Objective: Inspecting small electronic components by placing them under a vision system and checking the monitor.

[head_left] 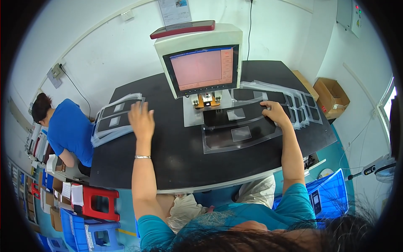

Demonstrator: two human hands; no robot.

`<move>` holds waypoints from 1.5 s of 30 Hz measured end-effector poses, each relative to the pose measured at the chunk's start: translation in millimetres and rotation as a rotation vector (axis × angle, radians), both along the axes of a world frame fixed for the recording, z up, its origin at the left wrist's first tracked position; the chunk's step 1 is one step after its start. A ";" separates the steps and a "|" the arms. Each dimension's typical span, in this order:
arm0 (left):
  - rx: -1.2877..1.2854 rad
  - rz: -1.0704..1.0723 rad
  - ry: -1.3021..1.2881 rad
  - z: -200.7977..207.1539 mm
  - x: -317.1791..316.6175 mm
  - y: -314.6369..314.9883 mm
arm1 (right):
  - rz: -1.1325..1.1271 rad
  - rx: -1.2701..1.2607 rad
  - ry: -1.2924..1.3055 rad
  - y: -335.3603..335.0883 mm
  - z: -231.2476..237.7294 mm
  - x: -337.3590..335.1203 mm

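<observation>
My left hand has its fingers stretched and apart, at the right edge of a stack of dark sheets with clear margins. It looks to hold nothing. Bent fingers and thumb of my right hand pinch the upper right part of a black sheet with clear borders. That sheet has small pale rectangular windows and lies on the table in front of a machine with a screen. Its far edge reaches close to the machine's small brass-coloured fixture.
Fanned, overlapping sheets lie at the table's right. A dark red flat object rests on the machine. Beyond the table's right edge stands an open cardboard box. A person in blue sits at left, near a red stool.
</observation>
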State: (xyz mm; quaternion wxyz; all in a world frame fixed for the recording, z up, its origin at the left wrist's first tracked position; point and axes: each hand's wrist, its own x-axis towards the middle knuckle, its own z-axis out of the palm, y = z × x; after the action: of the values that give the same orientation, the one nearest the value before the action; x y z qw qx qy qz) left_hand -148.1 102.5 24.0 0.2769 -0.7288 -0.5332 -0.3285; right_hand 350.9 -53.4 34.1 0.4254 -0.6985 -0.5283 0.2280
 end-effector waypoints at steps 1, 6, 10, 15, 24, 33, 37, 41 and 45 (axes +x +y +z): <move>0.014 0.157 0.000 -7.5 -20.0 6.8 | 0.010 -0.010 -0.081 -2.9 0.3 0.8; -0.263 0.409 -0.066 -30.1 -68.1 22.6 | -0.002 -0.025 -0.075 0.8 -3.9 2.2; -0.358 0.413 -0.020 -21.1 -49.8 14.3 | -0.037 0.016 -0.093 4.2 -11.6 7.7; -0.429 0.430 -0.023 -12.7 -43.7 7.1 | -0.023 0.050 -0.112 9.0 -14.3 7.7; -0.151 0.337 -0.151 4.9 -40.6 1.8 | -0.026 0.067 -0.090 9.2 -15.5 6.6; -0.171 -0.074 0.107 10.1 55.3 -48.1 | -0.002 0.106 -0.127 5.0 -8.6 -0.4; -0.216 -0.331 0.205 -6.2 91.9 -67.0 | -0.117 0.134 -0.152 11.5 -17.9 8.0; -0.167 -0.398 0.233 -14.7 94.8 -69.4 | -0.208 0.193 -0.253 15.1 -19.1 -1.5; -0.124 -0.480 0.169 -15.8 88.0 -65.5 | -0.211 0.218 -0.243 16.6 -21.7 -2.4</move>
State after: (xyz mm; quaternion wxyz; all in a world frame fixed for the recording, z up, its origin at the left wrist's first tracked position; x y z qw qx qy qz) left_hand -60.1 37.1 8.2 0.1893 -0.8748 -0.3393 -0.2894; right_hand 348.5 -36.8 12.5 0.4532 -0.7222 -0.5212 0.0374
